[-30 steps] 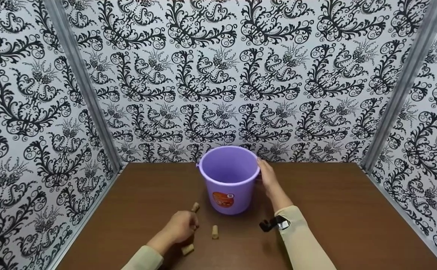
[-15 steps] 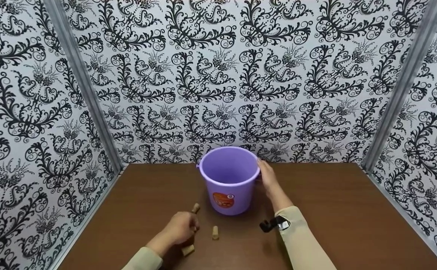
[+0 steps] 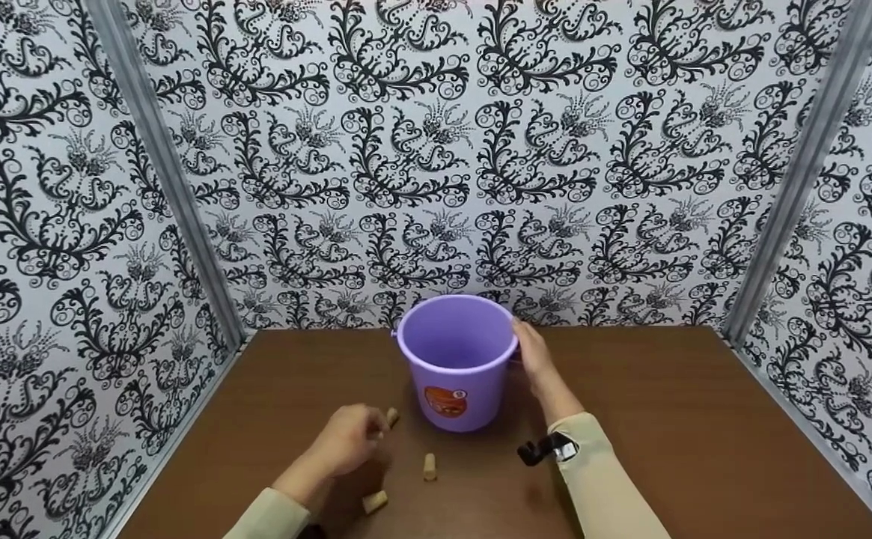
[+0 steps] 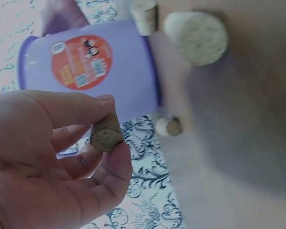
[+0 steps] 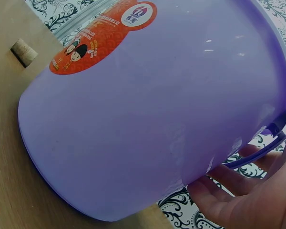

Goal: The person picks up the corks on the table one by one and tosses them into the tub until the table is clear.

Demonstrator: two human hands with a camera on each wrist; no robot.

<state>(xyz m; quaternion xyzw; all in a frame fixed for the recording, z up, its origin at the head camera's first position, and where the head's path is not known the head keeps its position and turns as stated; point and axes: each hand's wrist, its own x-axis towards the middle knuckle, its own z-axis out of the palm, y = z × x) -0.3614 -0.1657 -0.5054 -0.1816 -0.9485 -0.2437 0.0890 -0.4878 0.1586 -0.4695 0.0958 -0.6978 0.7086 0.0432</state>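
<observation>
In the head view a purple bucket [image 3: 456, 389] with an orange label stands upright on the brown table. My right hand [image 3: 533, 350] grips its right side at the rim, and in the right wrist view the fingers [image 5: 214, 198] curl against the wall beside the thin purple handle [image 5: 257, 157]. My left hand [image 3: 346, 440] hovers over the table, left of the bucket. Between its thumb and fingers it pinches a tapered cork [image 4: 106, 137], end-on in the left wrist view. Three other corks lie around: one by the bucket's base [image 3: 393, 417], one in front [image 3: 430, 467], one nearer me [image 3: 375, 501].
The table [image 3: 668, 434] meets a black-and-white patterned wall [image 3: 436, 150] behind the bucket, with similar walls at both sides. Grey metal posts [image 3: 174, 180] mark the corners. A black wrist mount [image 3: 544, 449] sits on my right sleeve.
My left hand has lifted from the table and shifted slightly up and left, with a cork pinched in it. The bucket, the right hand and the other corks have stayed put.
</observation>
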